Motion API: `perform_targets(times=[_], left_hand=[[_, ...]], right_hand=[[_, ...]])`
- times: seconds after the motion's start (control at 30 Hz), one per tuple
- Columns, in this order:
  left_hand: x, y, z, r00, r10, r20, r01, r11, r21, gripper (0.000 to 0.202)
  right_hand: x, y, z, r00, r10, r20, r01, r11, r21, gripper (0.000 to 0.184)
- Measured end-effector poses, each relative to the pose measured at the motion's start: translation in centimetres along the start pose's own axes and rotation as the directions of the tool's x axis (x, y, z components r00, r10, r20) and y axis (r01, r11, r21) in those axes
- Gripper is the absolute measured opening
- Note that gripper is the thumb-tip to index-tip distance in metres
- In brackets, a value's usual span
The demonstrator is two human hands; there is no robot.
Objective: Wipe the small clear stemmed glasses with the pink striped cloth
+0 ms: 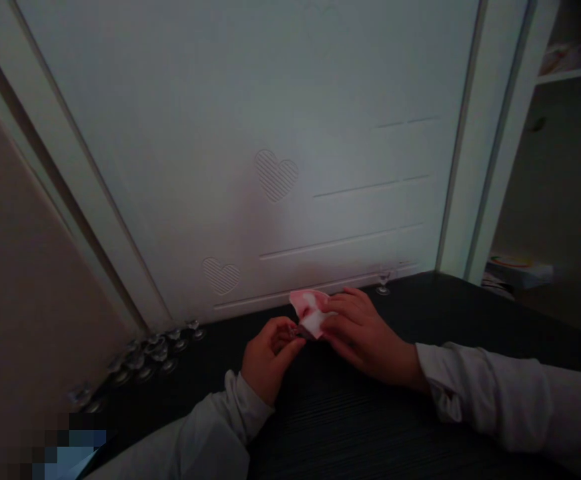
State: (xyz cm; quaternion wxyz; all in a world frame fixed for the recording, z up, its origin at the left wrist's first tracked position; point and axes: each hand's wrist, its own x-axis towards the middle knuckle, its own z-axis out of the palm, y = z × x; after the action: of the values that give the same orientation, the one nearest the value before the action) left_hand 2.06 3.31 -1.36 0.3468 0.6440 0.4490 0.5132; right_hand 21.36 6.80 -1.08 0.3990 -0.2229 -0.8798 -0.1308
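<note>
My left hand (269, 358) is closed, its thumb and fingertips pinching a small clear glass (293, 331) that is mostly hidden. My right hand (365, 333) grips a pink and white cloth (311, 312) at its right side. The cloth meets the glass between the two hands, just above the dark tabletop (320, 427). Whether part of the glass is inside the cloth cannot be seen. Several small stemmed glasses (159, 353) stand close together at the table's left edge. Another small stemmed glass (383, 283) stands by the back panel, beyond my right hand.
A white panel (350, 153) with carved hearts and lines rises along the table's back edge. On the left is a plain wall (15, 267). To the right, an open shelf unit (565, 193) holds a white box (525, 272). A blurred patch covers the lower left corner.
</note>
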Motion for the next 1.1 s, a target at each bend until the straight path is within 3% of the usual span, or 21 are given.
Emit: perform_targets(times=[0.23,0.43,0.6,0.8,0.97,1.1], left_hand=[[-0.2,-0.1,0.0,0.999,0.037,0.014,-0.038,0.998,0.054,0.02],[-0.2,0.0,0.0,0.996,0.069,0.048,-0.072,0.995,0.07,0.018],[-0.5,0.5,0.1,0.99,0.09,0.108,-0.108,0.979,0.176,0.018],[-1.3,1.2,0.1,0.951,0.198,0.239,-0.28,0.878,0.389,0.016],[-1.4,1.3,0.2,0.935,0.234,0.266,-0.334,0.832,0.443,0.015],[-1.2,1.3,0.1,0.941,0.21,0.266,-0.31,0.85,0.426,0.015]], right_hand=[[0.0,0.0,0.1,0.997,-0.07,-0.033,0.072,0.996,0.056,0.014],[0.1,-0.8,-0.7,0.98,-0.175,0.094,0.155,0.97,0.19,0.016],[-0.1,-0.7,-0.6,0.985,-0.137,0.1,0.105,0.955,0.279,0.016],[-0.1,-0.4,-0.1,0.984,-0.067,0.164,0.028,0.972,0.232,0.029],[0.1,-0.6,-0.4,0.964,-0.052,0.262,-0.009,0.974,0.227,0.03],[0.0,-0.7,-0.3,0.963,-0.044,0.266,-0.013,0.977,0.212,0.027]])
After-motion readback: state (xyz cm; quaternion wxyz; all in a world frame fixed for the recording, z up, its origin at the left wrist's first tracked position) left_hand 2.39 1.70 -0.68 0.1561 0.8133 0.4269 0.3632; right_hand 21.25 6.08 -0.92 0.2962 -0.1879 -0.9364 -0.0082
